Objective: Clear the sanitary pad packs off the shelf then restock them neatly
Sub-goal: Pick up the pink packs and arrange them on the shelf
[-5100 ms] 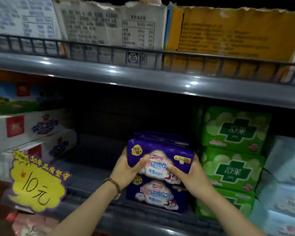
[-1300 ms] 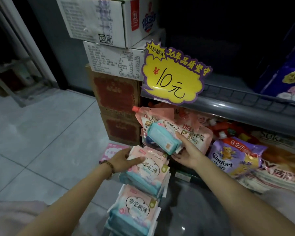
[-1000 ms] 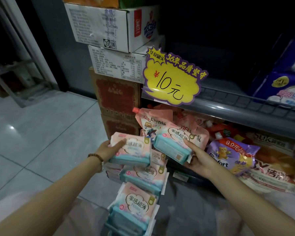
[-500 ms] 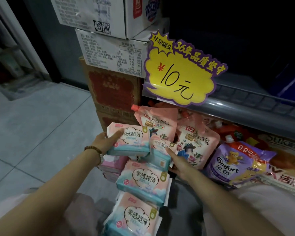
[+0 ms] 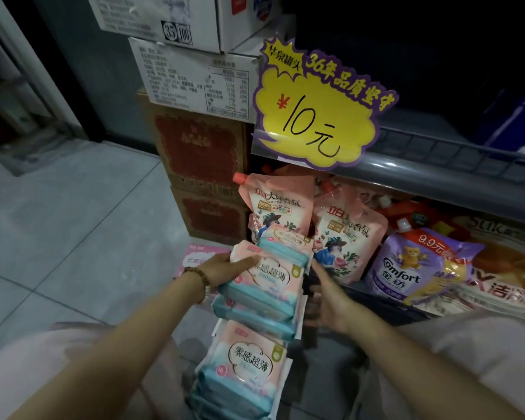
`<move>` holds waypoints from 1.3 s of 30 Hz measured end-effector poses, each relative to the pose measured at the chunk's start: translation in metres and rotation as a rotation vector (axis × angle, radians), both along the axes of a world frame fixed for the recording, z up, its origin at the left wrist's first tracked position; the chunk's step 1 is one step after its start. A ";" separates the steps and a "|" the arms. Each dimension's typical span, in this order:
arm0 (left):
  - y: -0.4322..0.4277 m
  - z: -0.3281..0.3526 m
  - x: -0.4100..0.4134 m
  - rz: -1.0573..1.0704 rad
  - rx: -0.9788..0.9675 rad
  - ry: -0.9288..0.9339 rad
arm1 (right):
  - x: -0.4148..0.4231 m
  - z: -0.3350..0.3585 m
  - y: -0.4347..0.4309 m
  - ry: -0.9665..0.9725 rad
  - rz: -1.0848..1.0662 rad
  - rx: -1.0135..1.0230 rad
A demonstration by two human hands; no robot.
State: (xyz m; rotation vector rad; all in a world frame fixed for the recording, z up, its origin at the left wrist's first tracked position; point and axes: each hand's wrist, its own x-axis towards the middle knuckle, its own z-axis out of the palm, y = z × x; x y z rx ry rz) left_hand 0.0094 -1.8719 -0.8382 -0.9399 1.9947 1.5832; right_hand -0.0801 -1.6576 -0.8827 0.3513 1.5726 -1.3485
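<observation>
- Sanitary pad packs, pink above and teal along the edges, are stacked in an overlapping column straight below the yellow price sign, with the column running on downward from the sign to the bottom of the view.
- The top pack is gripped at its left edge by the left hand, below and slightly left of the sign; the thumb is laid across the printed face and the fingers are hidden beneath.
- A beaded bracelet is worn on that wrist.
- One more pack is seen lying just behind the top pack, on the side nearer the sign.
- The right hand is held below the sign, just beside the right edge of the column, loosely spread with the forefinger stretched towards the top pack; nothing is seen pinched in it.
- A pink pack is left flat on the tiled floor, below and left of the sign.
- Pink spouted pouches are propped directly under the sign, and a purple Comfort pouch is set below and right of it.
- Brown cartons are piled just left of the sign, with white cartons on top.
- The sign is fixed to the grey shelf edge.
</observation>
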 end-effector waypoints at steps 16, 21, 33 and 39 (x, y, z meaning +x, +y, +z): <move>0.038 0.041 0.034 0.123 0.115 0.153 | 0.046 0.063 0.016 0.247 0.027 -0.253; 0.049 0.102 0.021 0.016 -0.058 0.518 | 0.039 0.124 0.037 0.441 -0.065 -0.331; 0.086 0.259 -0.044 -0.022 -0.171 1.139 | -0.019 0.284 0.063 0.914 -0.240 -0.502; 0.042 0.312 -0.134 -0.163 -0.367 1.132 | -0.120 0.326 0.033 1.142 -0.173 -0.545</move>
